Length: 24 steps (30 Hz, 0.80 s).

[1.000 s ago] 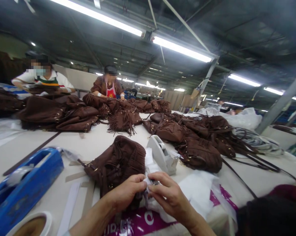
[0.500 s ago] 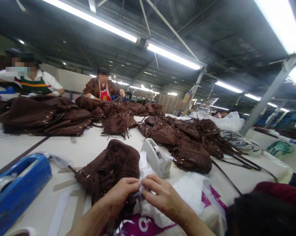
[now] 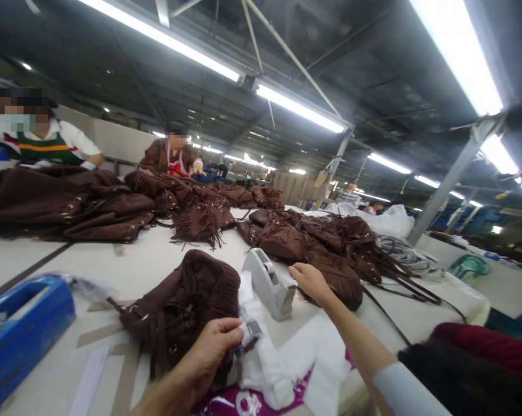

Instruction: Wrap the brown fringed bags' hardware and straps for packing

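My left hand point(image 3: 217, 344) is closed in a pinch on a small grey piece with white wrapping point(image 3: 251, 330), whose kind I cannot make out. Just behind it rests a dark brown gathered bag point(image 3: 187, 294) with gold eyelets. My right hand point(image 3: 308, 282) reaches to the front end of a grey tape dispenser point(image 3: 267, 286), its thumb and fingers pinched together. What lies between those fingertips is hidden. White tissue strips point(image 3: 273, 375) spread below my hands, over a purple and white plastic bag point(image 3: 247, 403).
A blue tape dispenser point(image 3: 26, 335) stands at the left, beside a white strip point(image 3: 89, 381). Brown bags point(image 3: 282, 237) lie in heaps across the white table point(image 3: 165, 245). Two co-workers are at its far left side. A dark, furry-looking shape point(image 3: 451, 375) fills the lower right.
My right hand has left my left hand and moved forward and right to the grey dispenser. My left hand keeps its pinch, and the small grey piece now shows. The view has shifted slightly right.
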Each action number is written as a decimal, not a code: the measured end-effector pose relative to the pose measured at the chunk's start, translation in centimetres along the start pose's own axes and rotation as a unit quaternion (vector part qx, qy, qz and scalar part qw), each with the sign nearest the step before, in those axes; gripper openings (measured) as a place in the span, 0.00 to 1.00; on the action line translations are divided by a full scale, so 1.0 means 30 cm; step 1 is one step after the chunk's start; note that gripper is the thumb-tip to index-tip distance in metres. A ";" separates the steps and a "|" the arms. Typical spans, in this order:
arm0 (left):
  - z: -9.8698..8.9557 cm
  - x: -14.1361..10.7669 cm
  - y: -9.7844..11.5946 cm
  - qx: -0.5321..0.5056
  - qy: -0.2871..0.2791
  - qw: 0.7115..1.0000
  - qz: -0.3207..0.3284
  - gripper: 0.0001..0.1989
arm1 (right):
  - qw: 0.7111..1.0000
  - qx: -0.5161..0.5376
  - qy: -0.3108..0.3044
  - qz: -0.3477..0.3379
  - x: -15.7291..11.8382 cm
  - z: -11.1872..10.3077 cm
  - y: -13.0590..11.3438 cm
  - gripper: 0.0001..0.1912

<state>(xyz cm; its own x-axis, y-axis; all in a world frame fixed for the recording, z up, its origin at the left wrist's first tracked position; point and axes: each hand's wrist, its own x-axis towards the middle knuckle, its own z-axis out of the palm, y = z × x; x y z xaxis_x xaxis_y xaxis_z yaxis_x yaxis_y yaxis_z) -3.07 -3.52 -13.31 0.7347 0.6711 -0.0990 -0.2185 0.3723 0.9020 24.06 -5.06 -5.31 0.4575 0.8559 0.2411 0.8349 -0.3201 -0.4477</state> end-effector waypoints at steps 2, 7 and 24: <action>-0.003 0.001 -0.003 -0.002 0.001 1.000 0.003 0.21 | 0.997 0.001 -0.054 0.051 0.072 0.021 0.004 0.11; -0.001 -0.004 -0.001 -0.005 -0.007 1.000 0.009 0.21 | 0.977 0.028 -0.143 0.154 0.126 0.080 -0.018 0.16; 0.001 0.000 0.000 -0.033 0.043 0.998 0.019 0.25 | 0.955 0.096 -0.145 0.241 -0.112 0.028 0.040 0.13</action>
<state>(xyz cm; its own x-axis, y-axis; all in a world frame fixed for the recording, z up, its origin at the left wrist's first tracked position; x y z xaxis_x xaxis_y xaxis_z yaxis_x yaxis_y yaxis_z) -3.04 -3.53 -13.30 0.6681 0.7370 -0.1025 -0.2901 0.3848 0.8762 23.26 -7.98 -7.36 0.6466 0.7137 -0.2692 0.4645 -0.6483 -0.6033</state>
